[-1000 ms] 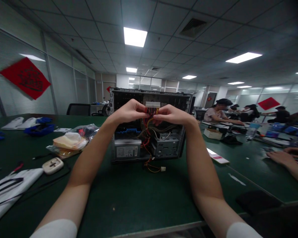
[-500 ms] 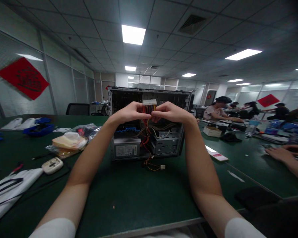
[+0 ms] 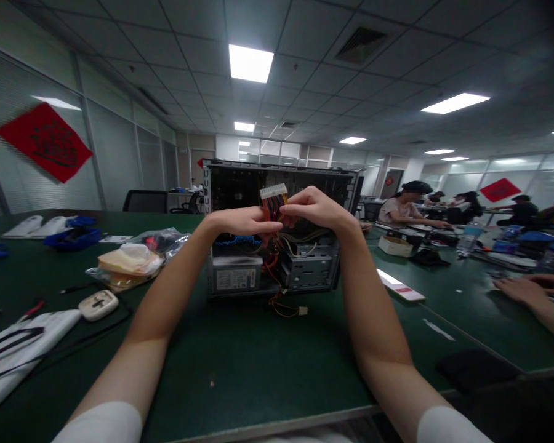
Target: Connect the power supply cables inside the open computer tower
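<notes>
An open computer case (image 3: 221, 184) stands upright on the green table (image 3: 258, 363), its inside facing me. In front of it I hold a white power connector (image 3: 273, 191) with a bundle of red, yellow and orange wires (image 3: 271, 212). My left hand (image 3: 240, 220) is closed on the wire bundle below the connector. My right hand (image 3: 316, 208) pinches the wires just under the connector from the right. A loose small connector (image 3: 303, 311) on yellow and red wires lies on the table before the case.
At the left lie a plastic bag with wrapped items (image 3: 129, 261), a white adapter (image 3: 98, 304), a white cloth bag (image 3: 13, 351) and blue objects (image 3: 71, 237). A white card (image 3: 399, 286) lies right of the case. Another person's hand (image 3: 521, 288) rests at the right; several people sit behind.
My left hand has dropped lower along the wire bundle, and the white connector now tilts to the left, standing higher above my hands. My right hand stays about where it was.
</notes>
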Demonstrator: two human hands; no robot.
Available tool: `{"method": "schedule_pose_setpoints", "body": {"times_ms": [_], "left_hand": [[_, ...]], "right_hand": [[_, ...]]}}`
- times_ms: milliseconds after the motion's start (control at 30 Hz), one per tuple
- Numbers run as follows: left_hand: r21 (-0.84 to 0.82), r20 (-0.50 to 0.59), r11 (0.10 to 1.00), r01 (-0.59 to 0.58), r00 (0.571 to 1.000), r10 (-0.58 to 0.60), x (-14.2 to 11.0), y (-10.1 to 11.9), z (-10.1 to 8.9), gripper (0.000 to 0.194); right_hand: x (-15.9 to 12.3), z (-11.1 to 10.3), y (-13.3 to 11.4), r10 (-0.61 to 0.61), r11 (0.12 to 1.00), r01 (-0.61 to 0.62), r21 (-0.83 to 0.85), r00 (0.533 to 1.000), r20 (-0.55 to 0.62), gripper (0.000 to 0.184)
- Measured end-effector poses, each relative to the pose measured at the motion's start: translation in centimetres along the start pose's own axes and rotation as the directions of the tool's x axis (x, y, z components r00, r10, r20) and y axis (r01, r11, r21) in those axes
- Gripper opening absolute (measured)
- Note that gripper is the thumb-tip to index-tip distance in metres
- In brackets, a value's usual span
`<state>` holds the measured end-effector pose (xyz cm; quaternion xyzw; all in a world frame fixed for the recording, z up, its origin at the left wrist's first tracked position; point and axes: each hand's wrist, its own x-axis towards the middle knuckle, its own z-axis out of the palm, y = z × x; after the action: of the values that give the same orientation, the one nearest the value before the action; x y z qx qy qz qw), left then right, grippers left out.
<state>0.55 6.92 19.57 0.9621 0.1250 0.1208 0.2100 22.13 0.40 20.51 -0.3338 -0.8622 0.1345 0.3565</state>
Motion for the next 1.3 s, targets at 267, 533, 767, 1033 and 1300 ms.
{"method": "schedule_pose_setpoints", "body": {"times_ms": [267,533,767,1033,1300], "left_hand": [[0.186,-0.052,0.980,0.071,0.997,-0.062,-0.2,0.4,-0.2,0.047],[0.223,-0.093,0.975,-0.007,0.995,0.028,-0.5,0.4,-0.3,0.044],[0.286,-0.074,0.958,-0.022,0.996,0.045,-0.6,1.0,-0.4,0.049],[0.207,-0.097,0.977,-0.053,0.993,0.074,-3.8,3.1,-2.5,0.042],[0.443,-0.363,0.772,0.457,0.878,-0.312,-10.7,7.1,-3.1,0.047]], "right_hand": [[0.5,0.3,1.5,-0.048,0.996,0.044,0.078,0.998,0.050,0.038],[1.2,1.0,1.7,-0.104,0.972,0.084,0.221,0.991,0.080,0.032],[1.4,0.9,2.5,-0.109,0.973,0.081,0.217,0.987,0.122,0.038],[1.1,1.9,2.9,-0.061,0.899,-0.094,0.427,0.940,0.335,0.045],[3.4,5.9,3.1,0.083,0.941,-0.180,0.287,0.944,0.320,0.035]]}}
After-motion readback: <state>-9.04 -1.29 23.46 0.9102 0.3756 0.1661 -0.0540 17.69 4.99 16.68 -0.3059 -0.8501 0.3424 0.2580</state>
